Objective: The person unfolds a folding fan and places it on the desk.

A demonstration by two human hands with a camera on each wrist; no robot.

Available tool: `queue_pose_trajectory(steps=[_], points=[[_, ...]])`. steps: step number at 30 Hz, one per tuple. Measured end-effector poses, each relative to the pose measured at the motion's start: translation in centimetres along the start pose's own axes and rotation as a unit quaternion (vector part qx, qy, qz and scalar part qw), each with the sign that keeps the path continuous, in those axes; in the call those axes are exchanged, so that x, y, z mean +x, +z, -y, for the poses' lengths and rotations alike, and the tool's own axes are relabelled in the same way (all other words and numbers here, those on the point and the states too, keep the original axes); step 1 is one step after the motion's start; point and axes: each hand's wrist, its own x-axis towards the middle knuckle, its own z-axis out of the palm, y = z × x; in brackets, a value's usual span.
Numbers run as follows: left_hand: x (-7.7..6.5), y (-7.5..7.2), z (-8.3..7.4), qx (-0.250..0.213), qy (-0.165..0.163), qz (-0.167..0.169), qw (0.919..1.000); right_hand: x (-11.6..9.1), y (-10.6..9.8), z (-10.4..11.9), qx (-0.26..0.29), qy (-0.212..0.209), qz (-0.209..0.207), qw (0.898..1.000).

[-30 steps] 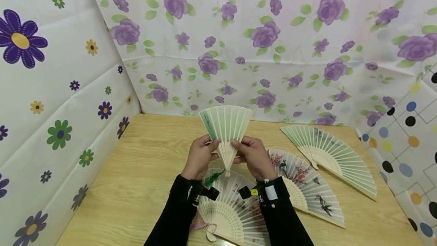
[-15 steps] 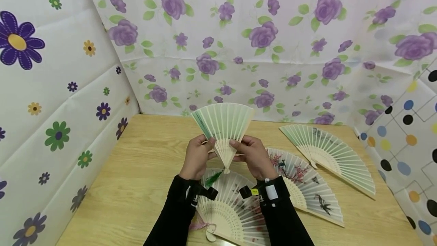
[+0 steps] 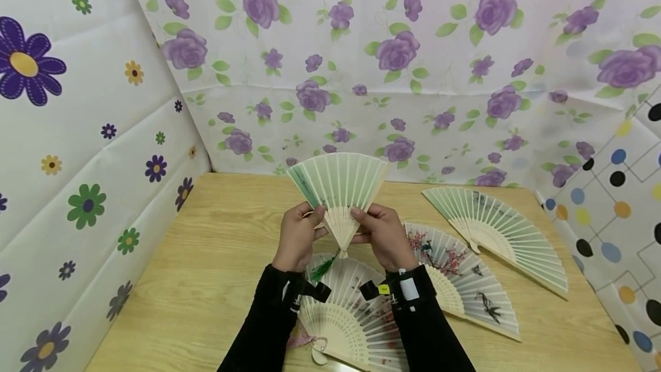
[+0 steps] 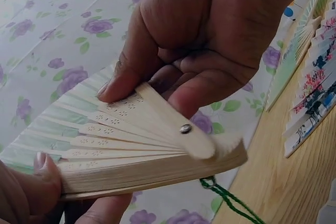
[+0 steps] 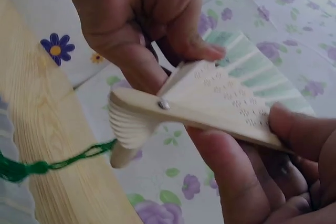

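Observation:
Above the table, both hands hold a partly spread green folding fan (image 3: 338,179) with pale pierced ribs. My left hand (image 3: 299,237) pinches its left edge between thumb and fingers. On the opposite edge, my right hand (image 3: 384,237) grips the ribs, thumb in front. In the left wrist view a metal rivet (image 4: 185,128) joins the ribs, and those near the left thumb (image 4: 47,174) are still stacked together. From the pivot end hangs a green tassel (image 3: 322,268). Below the hands lies an open white fan (image 3: 341,317) with a pink tassel (image 3: 302,340), partly hidden by the right forearm.
Right of the hands lies another spread white fan (image 3: 465,280) with pink blossoms and birds. Beyond it rests an open green fan (image 3: 506,240) at the table's right side. Floral cloth (image 3: 361,73) stands behind the wooden table (image 3: 206,268), with patterned cloths at both sides.
The held green fan has spread wider, its left edge swinging outward with the left hand. Its green tassel now hangs lower beside the pivot. The fans on the table stay put.

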Motion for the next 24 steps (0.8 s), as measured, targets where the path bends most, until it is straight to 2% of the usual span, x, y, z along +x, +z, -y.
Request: queue_pose_trajectory(steps=[5,9,13,16,24], points=[[0.02,-0.19,0.08,0.0,0.005,-0.02,0.9998,0.05,0.03,-0.06,0.021,0.004,-0.03,0.999],[0.02,-0.11,-0.04,0.002,0.003,-0.02,0.9998,-0.01,-0.15,0.2,-0.001,-0.002,-0.006,1.0],[0.07,-0.1,-0.08,-0.003,-0.001,-0.024,0.9997,0.06,-0.37,0.37,-0.044,0.008,0.027,0.999],[0.1,-0.13,-0.09,-0.007,-0.001,-0.03,0.9995,0.05,-0.33,0.47,-0.061,0.014,0.034,0.997],[0.12,-0.1,-0.12,-0.02,0.016,-0.037,0.999,-0.23,0.33,0.36,0.005,-0.001,-0.026,1.0]])
